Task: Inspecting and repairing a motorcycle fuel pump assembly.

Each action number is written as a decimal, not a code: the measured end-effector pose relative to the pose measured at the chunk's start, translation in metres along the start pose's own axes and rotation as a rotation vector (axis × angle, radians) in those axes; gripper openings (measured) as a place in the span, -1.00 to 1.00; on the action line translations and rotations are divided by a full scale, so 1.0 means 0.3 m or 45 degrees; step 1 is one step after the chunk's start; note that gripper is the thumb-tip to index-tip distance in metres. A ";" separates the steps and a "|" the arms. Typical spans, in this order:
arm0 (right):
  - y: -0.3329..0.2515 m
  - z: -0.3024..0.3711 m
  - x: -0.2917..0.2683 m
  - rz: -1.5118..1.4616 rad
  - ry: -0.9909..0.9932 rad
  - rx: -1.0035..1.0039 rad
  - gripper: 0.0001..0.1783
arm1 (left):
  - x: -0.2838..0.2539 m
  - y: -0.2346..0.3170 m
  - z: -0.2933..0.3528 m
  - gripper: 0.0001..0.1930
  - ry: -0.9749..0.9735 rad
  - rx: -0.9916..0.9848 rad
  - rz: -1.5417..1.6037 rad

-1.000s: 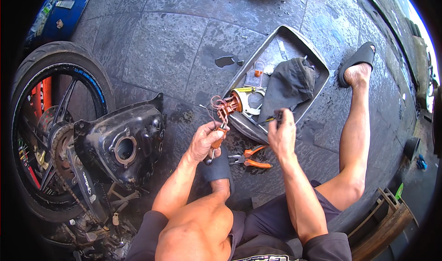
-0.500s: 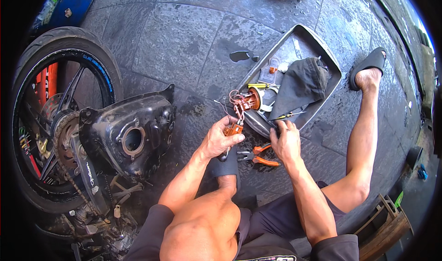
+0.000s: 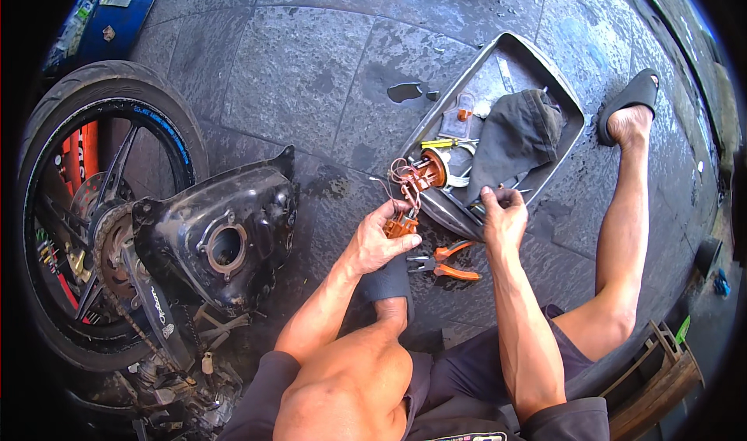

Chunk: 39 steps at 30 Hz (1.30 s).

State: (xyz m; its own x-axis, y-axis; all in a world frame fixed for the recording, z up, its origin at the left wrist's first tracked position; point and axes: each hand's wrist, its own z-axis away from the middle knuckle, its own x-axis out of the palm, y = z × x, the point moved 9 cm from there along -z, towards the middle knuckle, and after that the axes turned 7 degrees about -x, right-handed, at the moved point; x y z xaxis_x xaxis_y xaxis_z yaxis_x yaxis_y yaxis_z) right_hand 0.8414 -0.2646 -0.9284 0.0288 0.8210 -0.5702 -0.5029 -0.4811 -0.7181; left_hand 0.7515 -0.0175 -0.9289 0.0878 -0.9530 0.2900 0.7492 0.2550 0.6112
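Note:
My left hand (image 3: 381,242) is closed around the orange-brown plastic body of a fuel pump assembly (image 3: 403,224). Thin pink and dark wires run from it to a round brown flange (image 3: 437,166) at the tray's left rim. Over the tray's near edge, my right hand (image 3: 506,217) pinches a thin screwdriver (image 3: 524,191); its slim shaft pokes out to the right, and the fingers cover most of the rest. A dark cloth (image 3: 520,133) lies in the grey tray (image 3: 574,102) just beyond that hand. Orange-handled pliers (image 3: 451,263) rest on the floor between my hands.
A black metal tank (image 3: 210,223) with a round opening sits at the left, beside a motorcycle wheel (image 3: 117,71) with chain and sprocket. In the tray are a yellow screwdriver (image 3: 445,143) and a clear plastic part (image 3: 459,114). A wooden stool (image 3: 657,386) stands lower right.
My right hand has moved slightly right and up, and its fingers have closed on the thin screwdriver from the tray. The left hand still grips the pump assembly, shifted a little right.

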 end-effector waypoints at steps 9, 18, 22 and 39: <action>-0.049 0.154 -0.062 -0.431 -0.118 0.055 -0.69 | -0.048 -0.037 -0.001 -0.68 -0.030 0.025 0.035; -0.090 -0.036 -0.229 -0.847 0.208 -0.013 -0.72 | -0.009 -0.031 -0.007 -0.73 -0.093 -0.039 0.221; -0.364 -0.098 -0.330 -0.641 0.362 -0.353 -0.73 | -0.028 -0.044 -0.002 -0.69 -0.081 -0.090 0.291; -0.513 0.068 0.063 0.542 -0.542 -1.397 -0.70 | -0.068 0.030 0.013 -0.54 0.072 0.143 -0.461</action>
State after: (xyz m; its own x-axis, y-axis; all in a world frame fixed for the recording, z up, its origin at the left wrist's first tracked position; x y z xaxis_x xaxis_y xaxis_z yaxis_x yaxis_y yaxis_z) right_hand 0.9016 -0.1688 -0.8205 -0.3437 0.4730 -0.8113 0.5864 -0.5667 -0.5788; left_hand 0.7539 0.0049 -0.9266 -0.1309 -0.9914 0.0009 0.6621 -0.0868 0.7444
